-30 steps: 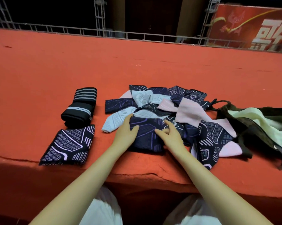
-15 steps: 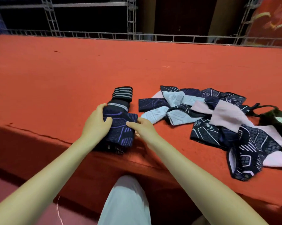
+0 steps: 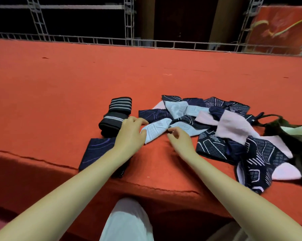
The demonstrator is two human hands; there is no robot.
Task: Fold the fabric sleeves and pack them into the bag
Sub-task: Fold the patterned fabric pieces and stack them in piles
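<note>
While both forearms reached forward over the edge of the red felt-covered table [image 3: 77, 80], the left hand [image 3: 130, 134] hovered with its fingers loosely spread and slightly curled, gripping nothing, its fingertips near the narrow end of a light blue sleeve [image 3: 155, 132]. The right hand [image 3: 179, 139] lay just beside that same sleeve, on its other side, its fingers loosely curled and a little apart, also holding nothing; whether it touched the cloth could not be told. Under the left wrist lay a folded navy sleeve with purple lines [image 3: 98, 153], flat and close to the table's near edge. Just behind it sat a folded black sleeve with grey stripes [image 3: 115, 115], bunched into a thick bundle. To the right spread the unfolded pile of sleeves [image 3: 216, 122], navy patterned pieces tangled with pale pink and light blue ones, the nearest navy piece with white line work [image 3: 256, 164] reaching toward the table's edge. At the far right edge of the view lay the dark olive bag [image 3: 282, 131], slumped, its thin strap touching the pile and a pale green lining [image 3: 301, 130] showing at its mouth. Below the table a light grey trouser leg [image 3: 127, 221] was visible. Beyond the table ran a metal truss railing [image 3: 129, 40], with a red banner [image 3: 282, 30] at the upper right.
</note>
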